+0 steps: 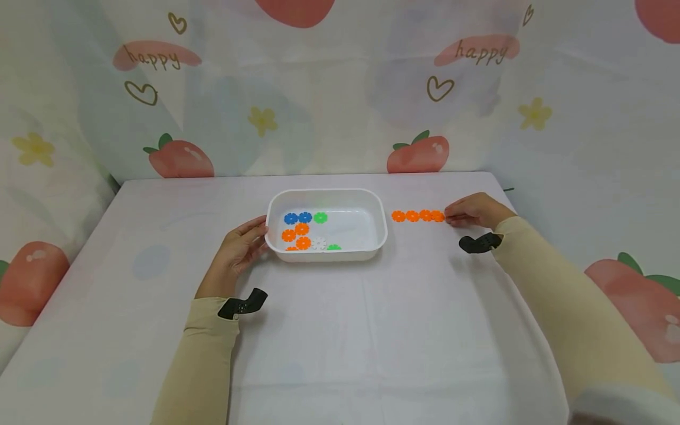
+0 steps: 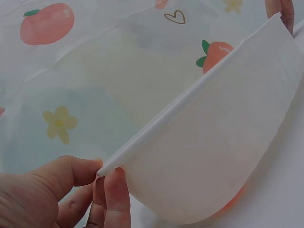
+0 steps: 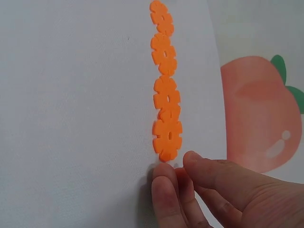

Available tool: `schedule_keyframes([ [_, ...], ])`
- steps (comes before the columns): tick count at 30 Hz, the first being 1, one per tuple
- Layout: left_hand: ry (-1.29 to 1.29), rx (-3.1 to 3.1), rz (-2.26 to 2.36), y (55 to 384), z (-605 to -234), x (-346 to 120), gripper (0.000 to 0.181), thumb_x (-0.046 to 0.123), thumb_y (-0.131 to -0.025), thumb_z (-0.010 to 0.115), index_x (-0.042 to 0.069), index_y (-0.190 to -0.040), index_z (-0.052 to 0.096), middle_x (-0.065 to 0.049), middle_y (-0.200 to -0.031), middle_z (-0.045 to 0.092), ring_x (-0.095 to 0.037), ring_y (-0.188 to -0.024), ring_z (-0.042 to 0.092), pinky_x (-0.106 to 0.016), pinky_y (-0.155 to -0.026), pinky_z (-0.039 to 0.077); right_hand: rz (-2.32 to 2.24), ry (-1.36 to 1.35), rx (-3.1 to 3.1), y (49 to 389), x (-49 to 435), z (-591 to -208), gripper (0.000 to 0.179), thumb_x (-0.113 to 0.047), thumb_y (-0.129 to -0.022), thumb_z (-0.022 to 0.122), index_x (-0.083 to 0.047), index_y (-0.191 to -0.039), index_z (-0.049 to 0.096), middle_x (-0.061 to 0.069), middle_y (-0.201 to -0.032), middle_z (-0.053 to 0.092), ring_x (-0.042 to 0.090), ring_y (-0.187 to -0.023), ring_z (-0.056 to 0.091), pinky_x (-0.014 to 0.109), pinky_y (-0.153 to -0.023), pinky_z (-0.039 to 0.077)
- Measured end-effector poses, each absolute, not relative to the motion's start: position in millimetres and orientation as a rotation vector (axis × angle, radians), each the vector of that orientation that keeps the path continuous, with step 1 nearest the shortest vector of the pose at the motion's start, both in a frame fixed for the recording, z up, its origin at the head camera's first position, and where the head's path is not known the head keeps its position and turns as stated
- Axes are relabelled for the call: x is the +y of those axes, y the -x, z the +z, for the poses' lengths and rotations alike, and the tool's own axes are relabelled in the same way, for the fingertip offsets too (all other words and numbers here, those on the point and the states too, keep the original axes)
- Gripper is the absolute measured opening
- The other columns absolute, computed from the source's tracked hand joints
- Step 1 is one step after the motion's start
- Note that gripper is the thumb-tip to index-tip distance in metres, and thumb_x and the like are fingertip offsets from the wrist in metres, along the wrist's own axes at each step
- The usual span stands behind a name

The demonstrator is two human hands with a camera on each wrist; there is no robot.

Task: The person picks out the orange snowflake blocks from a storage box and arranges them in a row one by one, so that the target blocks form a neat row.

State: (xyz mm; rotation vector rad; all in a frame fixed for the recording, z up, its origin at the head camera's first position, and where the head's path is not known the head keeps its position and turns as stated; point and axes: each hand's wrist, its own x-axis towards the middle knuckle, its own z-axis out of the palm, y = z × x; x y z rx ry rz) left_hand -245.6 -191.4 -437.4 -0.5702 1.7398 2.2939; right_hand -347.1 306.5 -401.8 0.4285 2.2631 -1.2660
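A white plastic tub (image 1: 340, 257) stands on the table with flower-shaped plastic discs in it: blue (image 1: 290, 219), green (image 1: 320, 218), orange (image 1: 303, 242) and white (image 1: 319, 243). My left hand (image 1: 241, 248) pinches the tub's left rim, its thumb on top and fingers below, as the left wrist view shows. To the right of the tub lies a straight row of several orange flower discs (image 3: 165, 53), the nearer ones overlapping. At the row's near end in the right wrist view is my right hand (image 3: 209, 190), fingers loosely bent, with no disc seen between them.
A white cloth covers the table (image 1: 361, 330). Behind it hangs a backdrop (image 1: 329, 94) printed with fruit, flowers, hearts and lettering. Black wrist cameras (image 1: 243, 304) sit at both sleeve cuffs.
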Motion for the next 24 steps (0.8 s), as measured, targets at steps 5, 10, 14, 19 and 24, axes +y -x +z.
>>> schedule_keyframes([
  [5,0.570,1.730,2.299,244.9,-436.3,-191.3,0.046,0.015,-0.095,0.066,0.012,-0.140,0.055,0.003,-0.111,0.062,-0.010,-0.087,0.063,-0.019,-0.070,0.058,-1.233,-0.466,2.361,345.4,297.6,-398.4,0.048,-0.018,-0.097,0.064,0.007,-0.136,0.052,0.005,-0.091,0.069,0.014,-0.079,0.069,0.024,-0.082,0.058],
  [10,0.559,1.743,2.292,243.9,-435.3,-190.6,0.047,0.015,-0.096,0.065,0.012,-0.141,0.054,0.003,-0.111,0.061,-0.010,-0.087,0.063,-0.018,-0.071,0.058,-1.309,-0.413,2.379,340.9,277.2,-393.3,0.048,-0.018,-0.096,0.065,0.009,-0.134,0.052,0.004,-0.090,0.070,0.011,-0.076,0.070,0.026,-0.083,0.058],
  [14,0.560,1.743,2.288,244.4,-435.9,-191.1,0.047,0.015,-0.096,0.065,0.012,-0.141,0.054,0.003,-0.112,0.061,-0.011,-0.088,0.063,-0.018,-0.071,0.058,-1.398,-0.328,2.335,334.9,256.7,-387.0,0.048,-0.015,-0.096,0.065,0.011,-0.134,0.051,0.001,-0.086,0.071,0.010,-0.076,0.071,0.026,-0.083,0.058],
  [19,0.567,1.746,2.292,244.8,-436.6,-190.9,0.047,0.015,-0.095,0.065,0.012,-0.140,0.055,0.002,-0.114,0.061,-0.012,-0.091,0.063,-0.019,-0.072,0.058,-1.409,-0.180,2.327,323.3,230.3,-375.7,0.050,-0.015,-0.095,0.066,0.010,-0.135,0.051,0.010,-0.100,0.071,0.014,-0.083,0.073,0.030,-0.086,0.058],
  [24,0.584,1.748,2.295,245.6,-437.1,-190.7,0.046,0.016,-0.095,0.066,0.013,-0.139,0.056,0.002,-0.115,0.061,-0.013,-0.092,0.063,-0.019,-0.072,0.058,-1.409,-0.073,2.319,311.6,206.3,-363.5,0.046,-0.014,-0.093,0.067,0.009,-0.132,0.055,0.016,-0.108,0.070,0.017,-0.086,0.073,0.034,-0.089,0.057],
])
